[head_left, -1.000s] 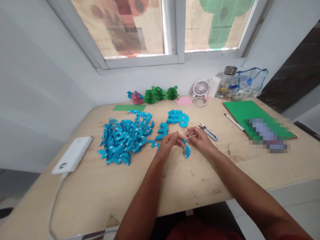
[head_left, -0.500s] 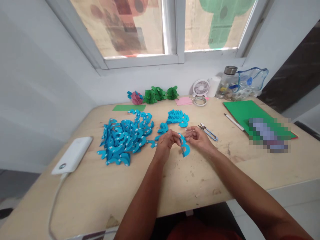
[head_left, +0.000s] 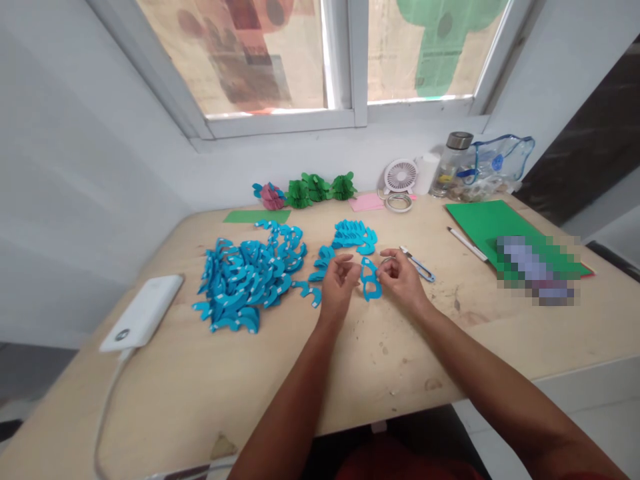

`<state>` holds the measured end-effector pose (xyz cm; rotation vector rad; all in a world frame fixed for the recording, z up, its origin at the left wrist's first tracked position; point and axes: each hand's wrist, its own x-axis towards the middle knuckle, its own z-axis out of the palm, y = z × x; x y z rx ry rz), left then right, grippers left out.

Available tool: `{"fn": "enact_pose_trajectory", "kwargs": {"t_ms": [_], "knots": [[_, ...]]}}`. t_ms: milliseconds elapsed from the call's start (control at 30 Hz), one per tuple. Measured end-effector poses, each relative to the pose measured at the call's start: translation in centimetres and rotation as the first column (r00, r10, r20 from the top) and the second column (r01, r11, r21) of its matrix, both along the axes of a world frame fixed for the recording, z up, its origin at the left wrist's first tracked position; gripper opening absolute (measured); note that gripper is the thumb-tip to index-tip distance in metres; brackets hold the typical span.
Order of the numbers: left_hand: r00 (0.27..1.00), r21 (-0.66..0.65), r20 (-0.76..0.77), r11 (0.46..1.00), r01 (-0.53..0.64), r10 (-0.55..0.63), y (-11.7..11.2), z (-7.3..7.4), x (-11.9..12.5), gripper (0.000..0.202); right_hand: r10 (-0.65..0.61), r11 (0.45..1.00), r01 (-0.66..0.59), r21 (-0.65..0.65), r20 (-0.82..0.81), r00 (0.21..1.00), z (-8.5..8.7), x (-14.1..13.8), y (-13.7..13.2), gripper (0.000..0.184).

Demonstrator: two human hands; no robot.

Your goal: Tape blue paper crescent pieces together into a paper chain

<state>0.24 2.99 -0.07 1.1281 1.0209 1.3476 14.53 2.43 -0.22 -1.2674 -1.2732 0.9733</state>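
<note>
My left hand (head_left: 337, 285) and my right hand (head_left: 400, 279) hover just above the wooden table (head_left: 350, 360), fingers pinched. Between them hangs a blue curved paper piece (head_left: 370, 280); my right fingertips pinch its right side, and my left fingertips sit at its left edge. A big heap of blue paper crescents (head_left: 247, 280) lies to the left of my left hand. A smaller stack of blue crescents (head_left: 354, 236) lies just beyond both hands, with a few more blue crescents (head_left: 323, 260) by my left hand.
Blue-handled snips (head_left: 419, 265) lie right of my right hand. A white power bank (head_left: 142, 311) with cable sits at the left. Green paper sheets (head_left: 493, 227), a pen (head_left: 467, 243), a tape roll (head_left: 399, 202), a small fan (head_left: 401, 176), a bottle (head_left: 453, 163) and green and pink paper flowers (head_left: 315, 189) line the back.
Both hands have lifted slightly and moved away from me. The blue piece has risen from hanging low beneath my fingers to being held up between the two hands.
</note>
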Motion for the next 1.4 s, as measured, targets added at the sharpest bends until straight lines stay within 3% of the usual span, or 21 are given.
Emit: {"fn": "enact_pose_trajectory", "kwargs": {"t_ms": [167, 300, 500, 1067, 1267, 1400], "knots": [[0.99, 0.016, -0.104, 0.995, 0.102, -0.1, -1.0, -0.2, 1.3, 0.053, -0.019, 1.0, 0.019, 0.025, -0.025, 1.0, 0.4, 0.0, -0.1, 0.035], [0.987, -0.088, -0.008, 0.984, 0.158, -0.159, -1.1, -0.1, 1.4, 0.049, -0.019, 0.999, 0.021, 0.034, -0.067, 0.998, 0.6, -0.1, -0.2, 0.036], [0.991, -0.174, 0.067, 0.977, 0.125, -0.115, -0.6, 0.1, 1.0, 0.054, -0.016, 1.0, 0.017, 0.013, -0.104, 0.994, 0.5, -0.1, -0.1, 0.037], [0.999, -0.124, 0.038, 0.992, 0.023, -0.018, -0.4, 0.5, 0.7, 0.035, 0.037, 0.999, -0.041, -0.029, -0.107, 0.994, 0.0, -0.2, -0.1, 0.038], [0.999, -0.082, 0.005, 0.995, -0.048, 0.048, -0.2, 0.3, 0.4, 0.027, 0.023, 0.999, -0.027, -0.033, -0.104, 0.994, 1.0, 0.0, -0.2, 0.025], [0.996, -0.032, -0.038, 0.996, -0.087, 0.086, -0.2, 0.3, 0.3, 0.022, 0.072, 0.996, -0.071, -0.055, 0.02, 0.997, 1.3, 0.2, -0.3, 0.016]]}}
